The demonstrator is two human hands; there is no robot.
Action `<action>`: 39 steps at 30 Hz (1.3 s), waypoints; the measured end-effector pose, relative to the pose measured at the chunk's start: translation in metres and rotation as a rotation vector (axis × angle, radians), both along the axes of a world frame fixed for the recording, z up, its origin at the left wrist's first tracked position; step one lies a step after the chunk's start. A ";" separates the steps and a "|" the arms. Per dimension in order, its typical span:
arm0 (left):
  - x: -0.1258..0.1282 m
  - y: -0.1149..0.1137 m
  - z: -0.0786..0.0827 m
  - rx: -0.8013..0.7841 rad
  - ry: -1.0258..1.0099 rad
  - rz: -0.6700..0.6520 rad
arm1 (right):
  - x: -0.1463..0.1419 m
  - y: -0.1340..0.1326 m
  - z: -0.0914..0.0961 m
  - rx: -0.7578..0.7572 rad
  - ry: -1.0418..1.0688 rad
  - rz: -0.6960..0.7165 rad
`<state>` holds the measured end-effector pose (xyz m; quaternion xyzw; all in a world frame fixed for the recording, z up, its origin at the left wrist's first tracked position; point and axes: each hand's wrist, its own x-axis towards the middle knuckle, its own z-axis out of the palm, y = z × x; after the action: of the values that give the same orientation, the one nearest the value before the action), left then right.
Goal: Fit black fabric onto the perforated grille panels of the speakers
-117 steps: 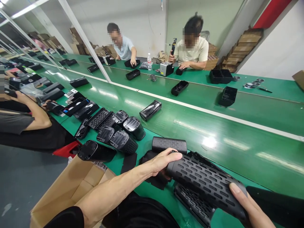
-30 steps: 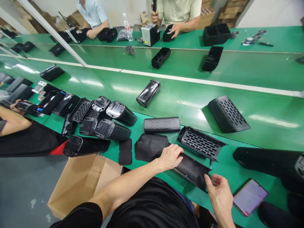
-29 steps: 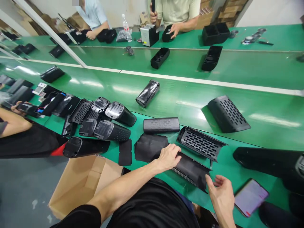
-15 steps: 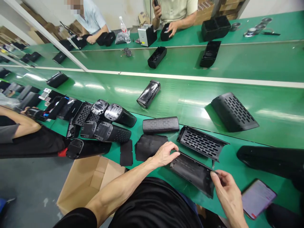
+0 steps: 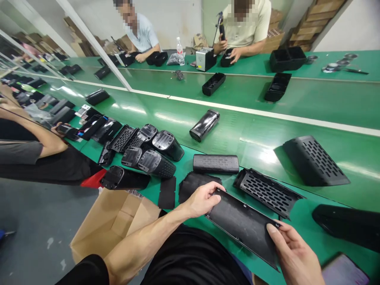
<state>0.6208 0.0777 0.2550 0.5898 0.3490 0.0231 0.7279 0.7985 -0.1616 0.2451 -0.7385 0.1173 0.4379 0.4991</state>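
Note:
I hold a black curved plastic shell (image 5: 242, 223) by both ends, lifted just above the near edge of the green bench (image 5: 261, 130). My left hand (image 5: 203, 198) grips its left end, fingers curled over the rim. Its right end is pinched by my right hand (image 5: 293, 253), thumb on top. A perforated black grille (image 5: 267, 192) lies just beyond it. Black fabric sheets (image 5: 194, 184) lie beside my left hand, with a slim black speaker bar (image 5: 215, 163) behind them.
Another grille (image 5: 314, 160) rests on the belt at right. Several black housings (image 5: 151, 156) cluster at left. An open cardboard box (image 5: 113, 221) stands below the bench edge. A dark-sleeved co-worker (image 5: 32, 152) works at left. Two people sit across the line.
The grille I held went onto the belt at right. Both hands then took hold of the plain black shell and lifted it; the view tilted up slightly.

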 end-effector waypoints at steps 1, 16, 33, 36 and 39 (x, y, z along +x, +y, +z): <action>-0.004 0.002 0.004 0.001 -0.011 0.014 | -0.002 0.004 0.003 -0.005 0.006 -0.004; -0.043 0.007 -0.005 -0.192 -0.191 0.181 | -0.018 0.024 0.011 0.026 -0.047 0.034; -0.052 0.021 0.008 -0.290 -0.337 0.108 | -0.028 0.011 0.039 0.298 -0.033 0.154; -0.051 0.022 0.007 -0.284 -0.328 0.100 | -0.037 0.023 0.062 0.290 -0.010 0.172; -0.050 0.023 0.007 -0.253 -0.317 0.094 | -0.040 0.028 0.071 0.265 0.053 0.152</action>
<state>0.5712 0.1003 0.2625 0.4656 0.2574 0.1056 0.8401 0.7584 -0.1334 0.3163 -0.6610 0.0154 0.5054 0.5544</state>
